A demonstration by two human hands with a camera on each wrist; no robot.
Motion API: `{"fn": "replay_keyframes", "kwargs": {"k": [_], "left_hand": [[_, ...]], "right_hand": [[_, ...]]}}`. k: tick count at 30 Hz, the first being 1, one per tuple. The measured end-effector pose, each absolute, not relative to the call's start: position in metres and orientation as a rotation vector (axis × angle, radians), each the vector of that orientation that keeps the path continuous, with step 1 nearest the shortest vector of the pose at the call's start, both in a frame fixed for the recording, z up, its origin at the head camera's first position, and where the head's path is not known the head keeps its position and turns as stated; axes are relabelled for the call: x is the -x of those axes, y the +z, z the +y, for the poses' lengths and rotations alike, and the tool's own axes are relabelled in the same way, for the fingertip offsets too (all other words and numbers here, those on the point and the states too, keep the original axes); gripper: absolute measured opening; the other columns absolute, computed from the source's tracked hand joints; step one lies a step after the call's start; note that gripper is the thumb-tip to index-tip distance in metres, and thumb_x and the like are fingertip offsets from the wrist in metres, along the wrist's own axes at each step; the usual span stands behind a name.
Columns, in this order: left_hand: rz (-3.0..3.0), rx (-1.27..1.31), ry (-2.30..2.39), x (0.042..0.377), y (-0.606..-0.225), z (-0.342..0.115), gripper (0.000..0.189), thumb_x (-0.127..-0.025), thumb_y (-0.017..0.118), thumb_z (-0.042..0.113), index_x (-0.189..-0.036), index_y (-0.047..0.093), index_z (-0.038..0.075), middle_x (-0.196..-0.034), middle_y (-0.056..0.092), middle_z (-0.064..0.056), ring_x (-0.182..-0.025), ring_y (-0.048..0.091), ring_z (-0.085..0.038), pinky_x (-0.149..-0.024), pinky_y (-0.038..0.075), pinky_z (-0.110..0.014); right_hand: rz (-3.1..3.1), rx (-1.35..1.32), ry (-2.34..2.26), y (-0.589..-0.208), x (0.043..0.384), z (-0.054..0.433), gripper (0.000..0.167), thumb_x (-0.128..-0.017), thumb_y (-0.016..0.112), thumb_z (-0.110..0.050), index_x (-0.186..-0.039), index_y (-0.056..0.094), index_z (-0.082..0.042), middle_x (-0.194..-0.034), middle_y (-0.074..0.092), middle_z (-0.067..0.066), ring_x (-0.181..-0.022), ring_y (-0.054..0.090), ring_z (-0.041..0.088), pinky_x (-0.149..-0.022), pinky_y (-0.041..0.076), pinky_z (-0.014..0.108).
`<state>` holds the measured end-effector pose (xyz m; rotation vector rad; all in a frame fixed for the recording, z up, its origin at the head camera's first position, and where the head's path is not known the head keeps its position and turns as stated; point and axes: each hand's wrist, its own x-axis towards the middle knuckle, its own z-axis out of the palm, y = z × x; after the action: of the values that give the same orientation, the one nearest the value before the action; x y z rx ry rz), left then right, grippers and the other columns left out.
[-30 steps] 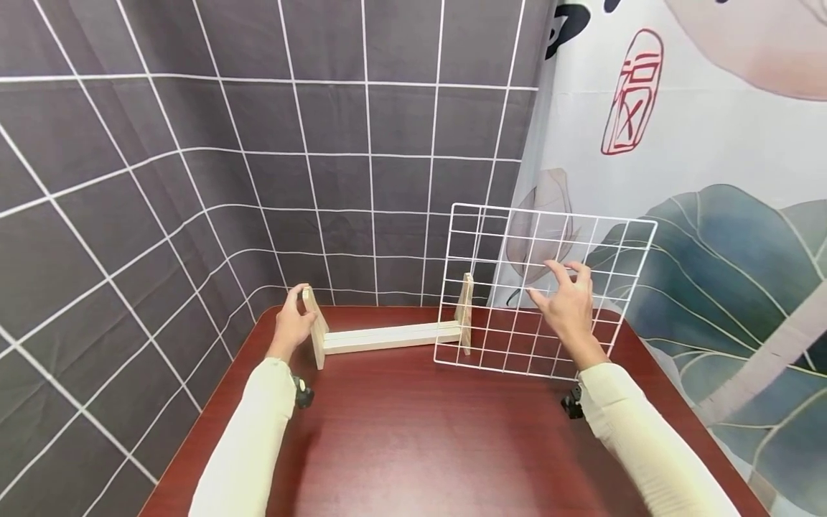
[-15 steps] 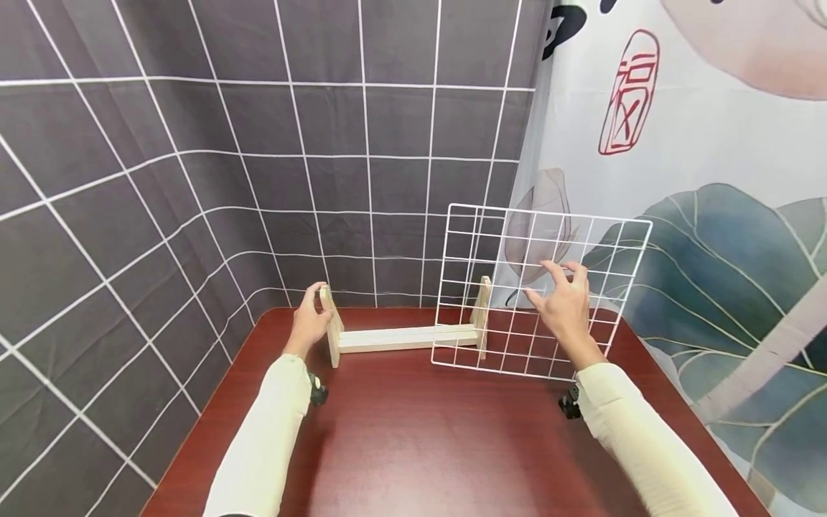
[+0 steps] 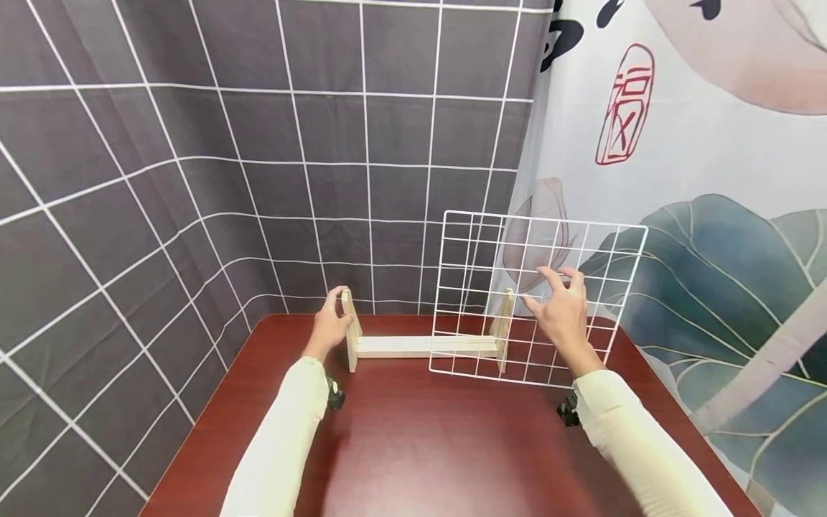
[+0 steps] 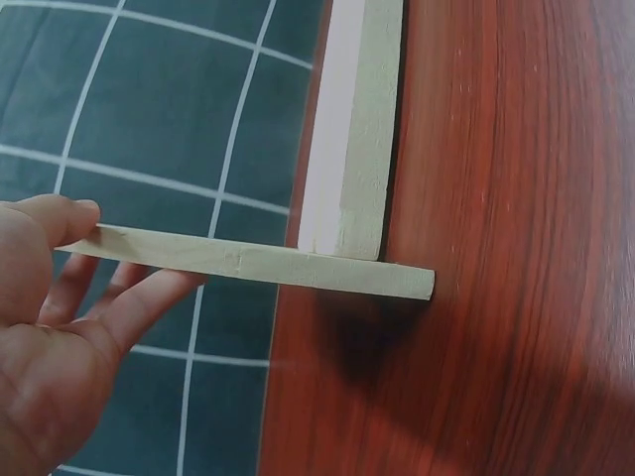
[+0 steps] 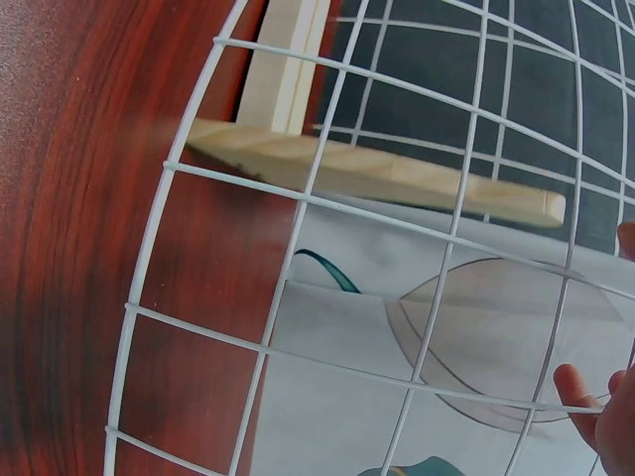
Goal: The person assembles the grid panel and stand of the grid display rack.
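Against a dark cloth (image 3: 329,57) ruled in white squares that hangs at left and behind, a person's left hand (image 3: 328,330) pinches the left upright of a pale wooden stand (image 3: 395,347) near the far edge of a glossy reddish-brown table (image 3: 420,438). At right, the right hand (image 3: 563,314) grips a white wire grid (image 3: 491,268) upright, in front of the stand's right end near the table's far right corner, with a leaf-printed white cloth (image 3: 711,158) beyond.

The left wrist view crops the wooden stand (image 4: 339,233); the right wrist view crops the wire grid (image 5: 451,239).
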<state>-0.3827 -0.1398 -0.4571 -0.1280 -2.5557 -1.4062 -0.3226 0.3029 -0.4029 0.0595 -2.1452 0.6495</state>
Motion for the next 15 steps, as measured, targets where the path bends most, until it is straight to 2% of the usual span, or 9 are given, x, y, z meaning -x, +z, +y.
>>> {"fn": "replay_keyframes", "kwargs": {"k": [8,15], "left_hand": [[-2.547,0.183,-1.407,0.384,-0.46,-0.12,0.07,-0.086,0.064,-0.001,-0.15,0.042,0.017,-0.13,0.064,-0.027,-0.111,0.067,-0.043,-0.095,0.056,-0.057],[-2.532,0.258,-1.406,0.386,-0.458,-0.099,0.068,-0.087,0.066,-0.001,-0.148,0.044,0.019,-0.124,0.068,-0.024,-0.1,0.068,-0.034,-0.087,0.057,-0.049]], "right_hand": [[-2.149,-0.068,0.63,-0.403,0.324,0.297,0.061,-0.069,0.091,-0.019,-0.125,0.066,-0.013,-0.132,0.048,0.027,-0.115,0.052,0.052,-0.098,0.042,0.063],[-2.125,-0.078,0.623,-0.398,0.324,0.296,0.06,-0.068,0.091,-0.017,-0.122,0.067,-0.013,-0.131,0.049,0.027,-0.11,0.053,0.05,-0.095,0.043,0.062]]}}
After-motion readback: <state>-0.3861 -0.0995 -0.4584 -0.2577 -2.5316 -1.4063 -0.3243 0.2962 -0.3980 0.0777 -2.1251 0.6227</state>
